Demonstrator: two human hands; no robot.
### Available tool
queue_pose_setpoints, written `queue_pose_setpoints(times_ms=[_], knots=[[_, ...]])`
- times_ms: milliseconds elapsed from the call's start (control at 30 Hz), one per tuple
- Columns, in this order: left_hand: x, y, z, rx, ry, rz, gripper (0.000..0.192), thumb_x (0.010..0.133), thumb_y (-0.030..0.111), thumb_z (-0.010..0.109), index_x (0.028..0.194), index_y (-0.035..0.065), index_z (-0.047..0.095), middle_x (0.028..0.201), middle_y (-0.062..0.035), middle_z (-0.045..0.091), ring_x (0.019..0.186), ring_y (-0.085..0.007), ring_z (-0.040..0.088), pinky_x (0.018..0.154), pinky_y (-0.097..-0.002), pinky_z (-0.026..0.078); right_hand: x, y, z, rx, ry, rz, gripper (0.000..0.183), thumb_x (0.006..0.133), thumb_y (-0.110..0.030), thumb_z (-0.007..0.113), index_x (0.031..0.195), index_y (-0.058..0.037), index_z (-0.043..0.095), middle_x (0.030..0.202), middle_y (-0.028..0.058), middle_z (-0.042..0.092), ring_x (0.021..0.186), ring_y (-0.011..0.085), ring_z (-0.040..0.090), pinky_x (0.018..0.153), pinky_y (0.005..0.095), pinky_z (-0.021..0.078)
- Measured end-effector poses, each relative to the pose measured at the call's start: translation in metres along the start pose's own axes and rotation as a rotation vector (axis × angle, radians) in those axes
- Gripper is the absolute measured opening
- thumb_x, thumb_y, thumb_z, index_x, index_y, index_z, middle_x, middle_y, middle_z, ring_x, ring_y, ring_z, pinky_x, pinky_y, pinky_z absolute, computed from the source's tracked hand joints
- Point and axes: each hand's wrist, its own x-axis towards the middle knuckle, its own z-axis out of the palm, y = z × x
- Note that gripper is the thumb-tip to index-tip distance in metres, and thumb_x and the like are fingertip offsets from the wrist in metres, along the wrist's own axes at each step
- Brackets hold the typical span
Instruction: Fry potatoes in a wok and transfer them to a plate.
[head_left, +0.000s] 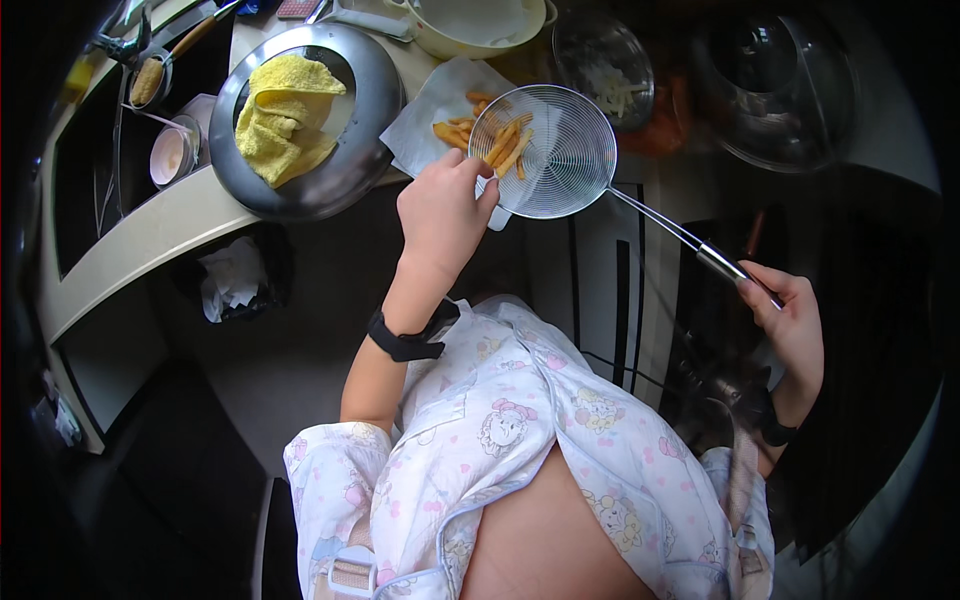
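Note:
My right hand (784, 307) grips the metal handle of a round wire skimmer (562, 157), which is held out over the counter's front edge. Fried potato strips (508, 144) lie at the left side of its mesh. At the skimmer's left rim is my left hand (446, 206), its fingertips close to the strips; whether they pinch one is hard to tell. More fried strips (450, 133) rest on a white paper towel (420, 112) just behind. A glass bowl (600, 56) with pale strips stands behind the skimmer.
A yellow cloth (289, 120) lies on a domed pan lid (367, 135) at left. Behind stands a cream pot (480, 45). A large clear bowl or lid (787, 127) is at back right. Left are a pink-white cup (171, 157) and a brush (146, 81). A lined bin (234, 277) hangs below the counter edge (150, 240).

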Motion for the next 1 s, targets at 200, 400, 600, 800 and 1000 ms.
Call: queue_pose_setpoints(times_ms=[200, 400, 600, 800, 1000], knots=[[0.012, 0.005, 0.029, 0.185, 0.016, -0.024, 0.016, 0.072, 0.028, 0.067, 0.077, 0.0123, 0.067, 0.074, -0.0035, 0.060, 0.067, -0.0232, 0.061, 0.055, -0.0349, 0.047, -0.004, 0.001, 0.002, 0.074, 0.057, 0.041, 0.026, 0.083, -0.012, 0.064, 0.104, 0.0039, 0.063, 0.073, 0.0007, 0.061, 0.064, 0.0037, 0.049, 0.058, 0.0169, 0.0375], [0.021, 0.012, 0.045, 0.203, -0.021, -0.039, 0.018, 0.068, 0.027, 0.068, 0.072, 0.0099, 0.065, 0.074, -0.0053, 0.060, 0.065, -0.0250, 0.061, 0.054, -0.0364, 0.047, -0.006, 0.001, 0.004, 0.067, 0.077, 0.042, 0.026, 0.083, -0.012, 0.064, 0.104, 0.0040, 0.063, 0.074, 0.0015, 0.062, 0.066, 0.0042, 0.051, 0.061, 0.0170, 0.0389], [0.024, 0.016, 0.050, 0.211, -0.019, -0.067, 0.019, 0.066, 0.027, 0.068, 0.071, 0.0093, 0.065, 0.074, -0.0063, 0.061, 0.063, -0.0260, 0.061, 0.054, -0.0365, 0.047, -0.004, 0.000, 0.004, 0.056, 0.068, 0.026, 0.026, 0.083, -0.011, 0.063, 0.104, 0.0045, 0.062, 0.073, 0.0003, 0.061, 0.063, 0.0036, 0.049, 0.057, 0.0176, 0.0363], [0.025, 0.024, 0.037, 0.120, -0.116, -0.136, 0.031, 0.063, 0.036, 0.069, 0.077, 0.0078, 0.067, 0.075, -0.0082, 0.063, 0.066, -0.0271, 0.061, 0.057, -0.0346, 0.048, -0.007, -0.006, 0.015, -0.032, 0.167, -0.040, 0.025, 0.082, -0.011, 0.063, 0.104, 0.0011, 0.063, 0.067, 0.0024, 0.060, 0.057, 0.0034, 0.047, 0.051, 0.0180, 0.0345], [0.039, 0.020, -0.031, -0.851, -0.275, -0.127, 0.030, 0.085, 0.022, 0.063, 0.105, 0.0001, 0.064, 0.080, -0.0019, 0.063, 0.069, -0.0039, 0.050, 0.063, -0.0177, 0.040, -0.015, -0.015, 0.032, -0.473, 0.402, -0.359, 0.032, 0.078, -0.014, 0.068, 0.108, -0.0044, 0.062, 0.060, 0.0094, 0.056, 0.045, 0.0179, 0.052, 0.043, 0.0280, 0.0381]])
